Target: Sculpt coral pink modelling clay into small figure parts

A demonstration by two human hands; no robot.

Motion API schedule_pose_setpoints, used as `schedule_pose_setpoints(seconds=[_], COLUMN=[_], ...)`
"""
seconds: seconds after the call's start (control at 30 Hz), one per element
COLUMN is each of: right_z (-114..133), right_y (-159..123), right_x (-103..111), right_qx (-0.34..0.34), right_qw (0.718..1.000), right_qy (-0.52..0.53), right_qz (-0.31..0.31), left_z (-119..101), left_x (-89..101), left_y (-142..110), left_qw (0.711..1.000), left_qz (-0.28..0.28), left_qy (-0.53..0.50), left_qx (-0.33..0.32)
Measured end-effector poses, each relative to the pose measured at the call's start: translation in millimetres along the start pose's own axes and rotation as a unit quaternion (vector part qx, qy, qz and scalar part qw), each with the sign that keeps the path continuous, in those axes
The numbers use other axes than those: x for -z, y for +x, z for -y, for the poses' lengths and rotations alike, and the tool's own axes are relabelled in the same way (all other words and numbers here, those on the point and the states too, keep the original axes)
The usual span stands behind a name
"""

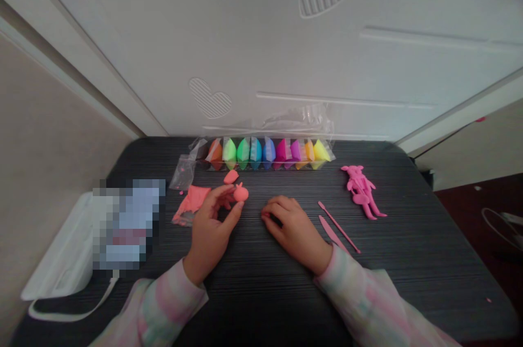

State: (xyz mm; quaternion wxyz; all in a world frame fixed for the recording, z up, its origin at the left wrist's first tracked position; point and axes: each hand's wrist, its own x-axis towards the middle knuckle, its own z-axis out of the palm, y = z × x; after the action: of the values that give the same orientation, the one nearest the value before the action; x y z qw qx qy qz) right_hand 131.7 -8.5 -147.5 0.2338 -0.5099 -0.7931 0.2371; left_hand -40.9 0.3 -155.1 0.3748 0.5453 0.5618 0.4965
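My left hand (213,226) pinches a small coral clay head (241,193) between thumb and fingers. Two little points stick up from the top of this round piece. Just beyond the fingertips lies a flat coral clay piece (231,177). A torn packet of coral clay (195,200) rests beside the left hand, partly covered by it. My right hand (292,227) is on the table with its fingers curled to the thumb; a reddish speck shows at the tips, too small to name. To its right lie a pink clay knife (332,231) and a thin pink modelling stick (339,227).
A row of clay packets (268,152) in several colours lies along the back of the dark table (253,292), against a white panel. A pink clay figure (360,192) lies at right. A blurred-out phone (133,221) on a white stand (61,254), with a cable, occupies the left.
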Motion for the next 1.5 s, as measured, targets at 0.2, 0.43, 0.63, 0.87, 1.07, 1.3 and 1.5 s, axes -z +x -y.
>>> schedule_pose_setpoints(seconds=[0.2,0.43,0.63,0.87,1.07,1.3,1.5], right_z=[-2,-7,-6,-5,-2,1,1], right_y=[-1,-2,-1,-4,-6,-5,-6], right_x=[10,12,9,5,4,8,6], right_qx=[0.017,0.033,0.021,0.029,-0.023,0.026,0.023], right_qw=[0.996,0.994,0.997,0.997,0.995,0.997,0.999], right_qy=[-0.086,-0.089,-0.073,0.047,0.086,0.073,0.042], right_qz=[0.033,0.052,0.030,-0.049,-0.049,-0.025,-0.006], left_z=[1,-1,0,0,1,1,1], left_x=[-0.6,-1.0,-0.2,-1.1,0.3,-0.6,-0.6], left_y=[2,1,1,2,1,1,1], left_qw=[1.000,1.000,1.000,1.000,1.000,1.000,1.000], left_qz=[-0.003,0.001,0.003,0.008,0.007,0.002,0.006], left_qy=[0.005,0.011,0.009,0.004,0.001,-0.005,-0.015], left_qx=[0.000,-0.001,-0.001,-0.001,0.005,0.006,-0.001])
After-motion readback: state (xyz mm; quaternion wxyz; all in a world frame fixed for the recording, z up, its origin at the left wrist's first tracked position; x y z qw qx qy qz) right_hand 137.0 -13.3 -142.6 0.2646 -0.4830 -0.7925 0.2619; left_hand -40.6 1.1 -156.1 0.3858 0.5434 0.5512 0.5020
